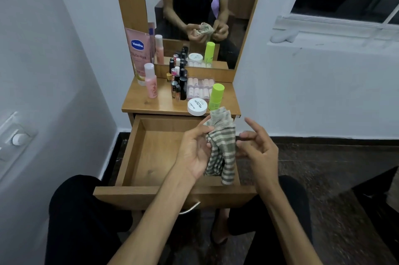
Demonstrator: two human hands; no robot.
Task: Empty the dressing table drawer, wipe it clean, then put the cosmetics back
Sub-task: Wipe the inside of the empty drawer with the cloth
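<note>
Pink tube (138,53) reads "Vaseline"; white jar (197,106) perhaps "Nail Polish".

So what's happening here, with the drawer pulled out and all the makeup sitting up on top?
A person sits at a dressing table with its drawer pulled open and emptied. The cosmetics stand on the tabletop before the mirror. The left hand grips a striped cloth above the drawer, while the right hand hovers beside it, fingers loosely curled. Wiping looks about to begin.

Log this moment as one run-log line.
stage: wiping prep | drawer: open, emptied | left hand: grips striped cloth | right hand: open | cosmetics: on tabletop
</note>
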